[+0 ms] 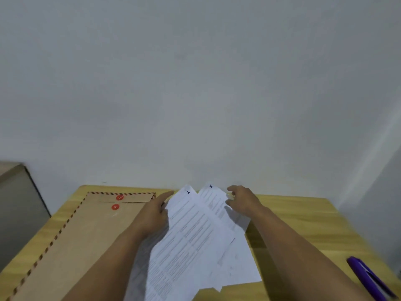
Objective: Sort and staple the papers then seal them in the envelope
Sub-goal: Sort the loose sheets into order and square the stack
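Observation:
Printed white papers (195,240) lie fanned on the wooden table (303,218), top corners marked "1" and "5". My left hand (156,211) grips the left edge of the sheet marked 1 (186,213), which is lifted slightly. My right hand (243,200) rests on the sheet marked 5 (213,198), fingers curled on its right edge. A large brown envelope (86,231) with striped border and two red string buttons lies flat to the left, partly under my left arm. A purple stapler (368,276) sits at the lower right.
A pale wall (195,94) rises directly behind the table. A grey-brown box or cabinet (17,205) stands to the left of the table. The table's far edge runs just beyond the papers.

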The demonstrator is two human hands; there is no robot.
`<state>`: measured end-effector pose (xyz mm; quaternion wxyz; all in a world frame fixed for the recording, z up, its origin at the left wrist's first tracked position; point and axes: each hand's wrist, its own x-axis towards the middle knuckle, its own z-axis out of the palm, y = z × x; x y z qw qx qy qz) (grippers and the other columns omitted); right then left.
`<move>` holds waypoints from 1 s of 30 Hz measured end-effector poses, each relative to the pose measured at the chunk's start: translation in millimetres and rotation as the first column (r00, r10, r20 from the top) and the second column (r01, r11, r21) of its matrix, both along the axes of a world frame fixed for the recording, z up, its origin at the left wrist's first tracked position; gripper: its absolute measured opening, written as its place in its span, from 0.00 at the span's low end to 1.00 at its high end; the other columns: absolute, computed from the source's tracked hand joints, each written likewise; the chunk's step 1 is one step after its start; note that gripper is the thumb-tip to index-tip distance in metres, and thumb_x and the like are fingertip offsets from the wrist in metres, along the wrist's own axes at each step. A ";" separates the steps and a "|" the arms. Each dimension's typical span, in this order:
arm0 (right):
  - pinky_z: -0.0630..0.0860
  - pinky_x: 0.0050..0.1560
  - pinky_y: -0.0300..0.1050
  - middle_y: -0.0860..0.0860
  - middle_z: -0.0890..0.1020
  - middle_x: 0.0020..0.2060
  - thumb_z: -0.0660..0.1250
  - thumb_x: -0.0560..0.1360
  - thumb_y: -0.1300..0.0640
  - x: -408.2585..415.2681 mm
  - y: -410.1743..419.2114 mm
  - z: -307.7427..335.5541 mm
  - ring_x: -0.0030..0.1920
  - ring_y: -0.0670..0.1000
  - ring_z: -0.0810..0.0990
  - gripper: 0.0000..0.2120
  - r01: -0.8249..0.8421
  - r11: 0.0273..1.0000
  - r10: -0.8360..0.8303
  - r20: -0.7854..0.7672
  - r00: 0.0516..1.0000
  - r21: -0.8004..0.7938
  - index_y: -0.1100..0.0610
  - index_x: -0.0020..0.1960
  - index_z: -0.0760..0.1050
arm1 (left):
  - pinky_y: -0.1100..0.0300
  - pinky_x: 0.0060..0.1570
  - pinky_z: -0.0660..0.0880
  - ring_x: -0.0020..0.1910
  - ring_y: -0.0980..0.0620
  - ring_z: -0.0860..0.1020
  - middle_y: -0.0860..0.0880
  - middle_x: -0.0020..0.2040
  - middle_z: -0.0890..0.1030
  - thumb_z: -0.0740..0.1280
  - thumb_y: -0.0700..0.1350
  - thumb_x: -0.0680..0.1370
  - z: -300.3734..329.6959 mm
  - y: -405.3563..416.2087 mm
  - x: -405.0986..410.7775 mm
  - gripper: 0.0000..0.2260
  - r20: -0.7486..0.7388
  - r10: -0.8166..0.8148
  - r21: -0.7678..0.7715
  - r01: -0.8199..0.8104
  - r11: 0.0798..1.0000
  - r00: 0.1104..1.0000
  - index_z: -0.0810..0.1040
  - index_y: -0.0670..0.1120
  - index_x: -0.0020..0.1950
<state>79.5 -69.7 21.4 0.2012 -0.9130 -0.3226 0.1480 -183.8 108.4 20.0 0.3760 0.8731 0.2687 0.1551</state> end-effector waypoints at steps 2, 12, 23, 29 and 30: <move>0.72 0.70 0.53 0.49 0.76 0.73 0.72 0.76 0.43 2.7 8.4 -9.8 0.73 0.54 0.74 0.33 0.007 0.999 -0.006 0.033 0.999 -0.032 0.48 0.79 0.68 | 0.63 0.60 0.70 0.60 0.56 0.77 0.52 0.66 0.80 0.61 0.34 0.80 -9.2 5.5 5.3 0.26 -0.003 0.012 -0.017 -0.012 1.000 1.000 0.71 0.50 0.77; 0.64 0.57 0.51 0.44 0.82 0.56 0.74 0.71 0.47 0.2 35.5 -36.4 0.60 0.52 0.79 0.19 0.067 0.990 -0.080 0.103 0.991 0.128 0.46 0.60 0.77 | 0.74 0.39 0.70 0.44 0.69 0.78 0.59 0.44 0.82 0.62 0.34 0.81 -34.6 9.7 17.9 0.21 0.002 0.035 -0.100 -0.035 0.994 0.999 0.76 0.57 0.67; 0.82 0.48 0.51 0.43 0.85 0.38 0.69 0.78 0.55 -9.0 22.3 -24.3 0.41 0.47 0.84 0.08 0.020 0.912 -0.061 0.087 0.994 0.409 0.48 0.43 0.85 | 0.59 0.56 0.79 0.54 0.64 0.81 0.64 0.54 0.84 0.62 0.37 0.82 -29.7 -1.5 14.2 0.19 0.076 0.014 -0.084 -0.007 0.996 0.997 0.78 0.58 0.66; 0.77 0.49 0.36 0.43 0.88 0.42 0.73 0.78 0.60 -21.9 9.4 28.7 0.45 0.43 0.84 0.05 -0.009 0.786 0.052 -0.051 0.997 0.618 0.53 0.47 0.87 | 0.58 0.47 0.77 0.45 0.60 0.81 0.59 0.44 0.84 0.62 0.39 0.81 12.0 -19.2 7.6 0.11 0.195 0.033 -0.071 -0.020 0.997 0.980 0.81 0.53 0.49; 0.77 0.49 0.35 0.45 0.88 0.43 0.73 0.78 0.60 -25.5 7.3 38.3 0.46 0.43 0.84 0.04 -0.007 0.769 0.078 -0.083 0.993 0.639 0.54 0.47 0.87 | 0.58 0.44 0.75 0.42 0.60 0.80 0.58 0.42 0.83 0.63 0.40 0.81 18.7 -21.6 6.4 0.10 0.213 0.048 -0.059 -0.036 0.998 0.976 0.80 0.52 0.47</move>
